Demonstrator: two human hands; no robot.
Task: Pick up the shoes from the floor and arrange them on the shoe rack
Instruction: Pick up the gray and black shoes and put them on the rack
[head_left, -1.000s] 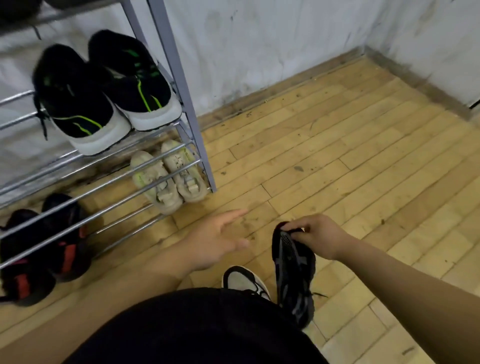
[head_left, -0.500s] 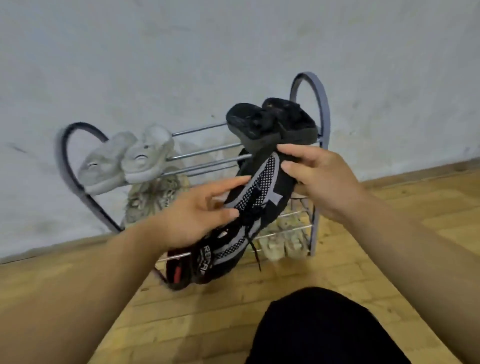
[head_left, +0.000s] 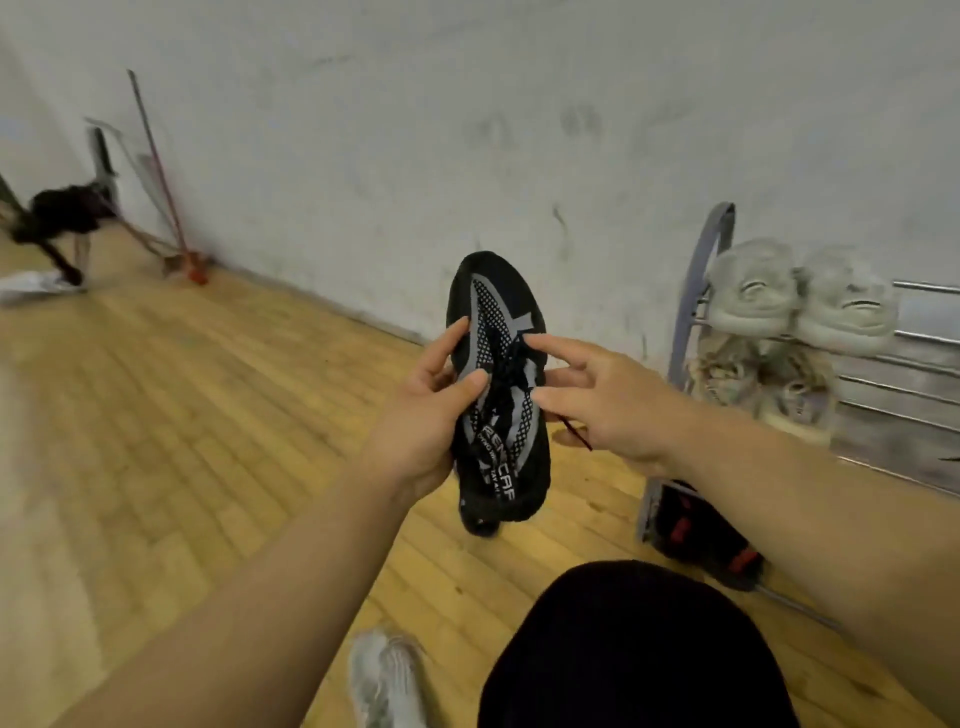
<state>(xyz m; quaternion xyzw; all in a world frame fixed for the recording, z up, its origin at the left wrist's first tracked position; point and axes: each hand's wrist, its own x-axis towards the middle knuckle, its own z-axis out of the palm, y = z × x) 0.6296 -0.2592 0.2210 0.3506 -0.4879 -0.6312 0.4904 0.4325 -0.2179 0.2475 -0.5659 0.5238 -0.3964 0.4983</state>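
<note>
Black shoe with grey mesh panels hangs in the air, toe up, above the wooden floor, left of the shoe rack. The left hand grips its side, thumb on the upper. The right hand touches the laces with straight, spread fingers (a lace end dangles below). Pale shoes sit on the rack's top tier.

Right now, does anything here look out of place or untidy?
Yes. The black knit shoe with grey stripes, gripped by the left hand, has a loose lace dangling by the right hand. A pale grey shoe also lies alone on the wooden floor, off the metal shoe rack.
</note>
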